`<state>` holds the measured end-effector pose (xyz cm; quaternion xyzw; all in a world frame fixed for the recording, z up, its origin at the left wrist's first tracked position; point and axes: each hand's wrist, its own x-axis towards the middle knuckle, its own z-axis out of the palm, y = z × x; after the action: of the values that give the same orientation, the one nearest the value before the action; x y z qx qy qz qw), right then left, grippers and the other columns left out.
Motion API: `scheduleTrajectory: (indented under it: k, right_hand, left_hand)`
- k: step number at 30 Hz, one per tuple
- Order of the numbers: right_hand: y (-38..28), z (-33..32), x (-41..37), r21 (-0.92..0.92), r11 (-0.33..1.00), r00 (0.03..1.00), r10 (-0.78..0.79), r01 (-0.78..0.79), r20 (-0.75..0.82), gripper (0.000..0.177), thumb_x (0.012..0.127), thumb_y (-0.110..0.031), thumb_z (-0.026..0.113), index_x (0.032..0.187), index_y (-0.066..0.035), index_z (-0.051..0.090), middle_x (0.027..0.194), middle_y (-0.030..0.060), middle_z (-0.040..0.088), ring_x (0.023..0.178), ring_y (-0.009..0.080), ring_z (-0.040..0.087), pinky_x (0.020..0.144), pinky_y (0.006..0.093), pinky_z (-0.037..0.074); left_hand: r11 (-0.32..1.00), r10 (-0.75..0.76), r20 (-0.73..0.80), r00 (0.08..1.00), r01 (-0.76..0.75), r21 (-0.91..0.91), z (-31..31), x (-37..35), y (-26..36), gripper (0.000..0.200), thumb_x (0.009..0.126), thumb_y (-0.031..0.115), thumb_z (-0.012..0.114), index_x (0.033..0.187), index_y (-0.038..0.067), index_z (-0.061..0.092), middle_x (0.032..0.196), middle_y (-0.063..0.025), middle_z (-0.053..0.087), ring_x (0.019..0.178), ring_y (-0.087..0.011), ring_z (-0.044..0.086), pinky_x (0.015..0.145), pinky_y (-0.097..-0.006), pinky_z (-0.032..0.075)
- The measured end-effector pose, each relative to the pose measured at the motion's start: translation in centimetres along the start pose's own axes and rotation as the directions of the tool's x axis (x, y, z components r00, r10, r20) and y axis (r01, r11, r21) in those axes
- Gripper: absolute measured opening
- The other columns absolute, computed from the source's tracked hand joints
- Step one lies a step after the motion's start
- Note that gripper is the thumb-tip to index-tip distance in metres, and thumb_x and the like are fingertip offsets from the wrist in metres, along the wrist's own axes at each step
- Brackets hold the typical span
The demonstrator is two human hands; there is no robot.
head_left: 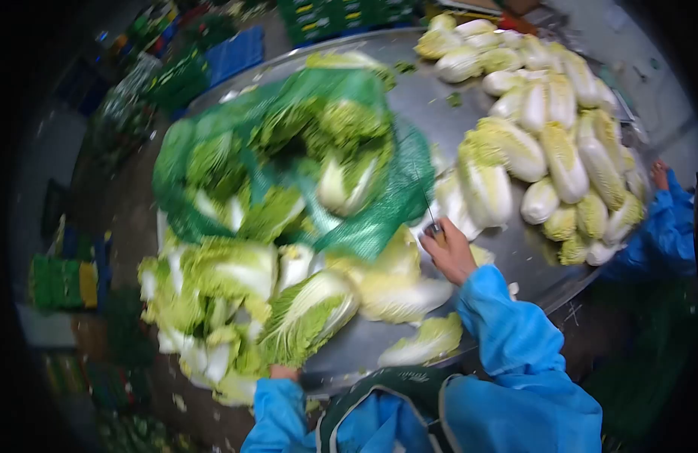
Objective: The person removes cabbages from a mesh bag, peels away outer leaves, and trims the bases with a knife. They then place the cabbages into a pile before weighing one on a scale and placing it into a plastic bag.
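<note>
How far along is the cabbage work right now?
Done, it seems: a pile of pale cabbages at the far side of the table. In hand: the right hand grips a knife beside the green net bag; the left hand touches leafy heads. Left: the bag's cabbages and those leafy heads.

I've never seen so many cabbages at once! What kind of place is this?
Probably a vegetable-processing workshop, not a home kitchen. A big metal table carries heaps of napa cabbages, some in a green mesh sack. The right hand holds a knife, and crates stand around.
</note>
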<state>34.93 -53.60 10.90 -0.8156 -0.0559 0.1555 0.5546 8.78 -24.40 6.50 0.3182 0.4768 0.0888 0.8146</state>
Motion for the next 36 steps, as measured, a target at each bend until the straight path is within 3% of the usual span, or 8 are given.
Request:
scheduleTrajectory:
  k: [8,9,11,12,13,15,18,36]
  right_hand:
    - [3.9,6.7,-10.2,-0.011,0.999,0.908,-0.03,0.038,0.417,0.026,0.082,-0.019,0.06,0.097,-0.001,0.05,0.081,0.0231,0.058,0.075,0.0396,0.057,0.067,0.0412,0.045]
    - [3.7,7.2,-10.4,-0.001,0.999,0.909,-0.031,0.035,0.415,0.026,0.082,-0.019,0.06,0.097,-0.001,0.05,0.081,0.0231,0.058,0.075,0.0396,0.057,0.067,0.0412,0.045]
    - [3.0,8.1,-10.2,-0.036,0.999,0.951,0.006,0.005,0.308,0.028,0.084,-0.019,0.057,0.1,0.0,0.046,0.077,0.0243,0.058,0.073,0.0418,0.057,0.065,0.0443,0.044]
    - [2.7,8.5,-9.9,-0.032,0.999,0.954,0.012,-0.002,0.3,0.028,0.084,-0.019,0.057,0.1,0.0,0.046,0.077,0.0243,0.058,0.073,0.0418,0.057,0.065,0.0443,0.044]
    - [2.4,9.0,-9.3,-0.094,0.996,0.937,0.037,-0.004,0.347,0.027,0.084,-0.02,0.056,0.099,0.0,0.046,0.075,0.0232,0.058,0.071,0.0408,0.058,0.064,0.0441,0.044]
    - [2.3,10.0,-7.9,-0.159,0.987,0.916,0.069,-0.005,0.396,0.027,0.085,-0.021,0.055,0.097,0.0,0.045,0.074,0.0222,0.059,0.069,0.0397,0.058,0.063,0.044,0.044]
    - [2.3,11.6,-6.9,-0.258,0.962,0.916,0.019,0.093,0.4,0.026,0.086,-0.021,0.05,0.094,0.002,0.042,0.072,0.0258,0.058,0.072,0.0431,0.058,0.065,0.0498,0.043]
    - [2.9,13.4,-6.9,-0.355,0.922,0.858,0.052,0.156,0.511,0.021,0.084,-0.017,0.051,0.093,-0.002,0.04,0.073,0.0262,0.056,0.071,0.044,0.056,0.063,0.0514,0.042]
  left_hand:
    - [0.995,-0.005,-0.238,0.971,0.029,0.099,-2.4,-3.4,1.0,0.047,0.081,0.009,0.058,0.126,0.005,0.043,0.122,-0.014,0.05,0.11,-0.0253,0.051,0.092,-0.0382,0.044]
    - [0.906,0.339,-0.165,0.926,-0.274,0.324,-1.8,-4.3,1.7,0.058,0.08,0.016,0.063,0.131,0.006,0.037,0.127,-0.0136,0.045,0.115,-0.0263,0.047,0.095,-0.0439,0.04]
    - [0.678,0.621,-0.003,0.784,-0.535,0.504,0.5,-5.7,3.1,0.07,0.078,0.022,0.068,0.135,0.007,0.032,0.132,-0.0132,0.04,0.12,-0.0273,0.042,0.098,-0.0495,0.036]
    - [0.337,0.744,0.23,0.627,-0.65,0.681,2.2,-6.2,3.8,0.078,0.072,0.025,0.072,0.136,0.008,0.031,0.132,-0.0143,0.039,0.123,-0.0289,0.038,0.1,-0.0505,0.031]
    - [-0.056,0.747,0.483,0.457,-0.68,0.731,3.8,-6.5,4.4,0.086,0.067,0.027,0.076,0.137,0.008,0.029,0.133,-0.0155,0.038,0.125,-0.0304,0.033,0.103,-0.0515,0.026]
    - [-0.525,0.402,0.739,0.541,-0.525,0.67,7.4,-5.9,5.0,0.099,0.056,0.025,0.081,0.138,0.008,0.028,0.127,-0.0181,0.039,0.122,-0.0329,0.034,0.101,-0.048,0.025]
    - [-0.552,0.294,0.701,0.649,-0.484,0.679,8.1,-1.2,3.9,0.097,0.052,0.024,0.083,0.134,0.008,0.034,0.121,-0.0177,0.043,0.114,-0.0346,0.039,0.093,-0.0467,0.03]
    - [-0.415,0.374,0.755,0.54,-0.63,0.656,4.0,2.9,2.1,0.081,0.051,0.016,0.08,0.122,0.0,0.046,0.118,-0.022,0.051,0.106,-0.0399,0.05,0.091,-0.0445,0.039]
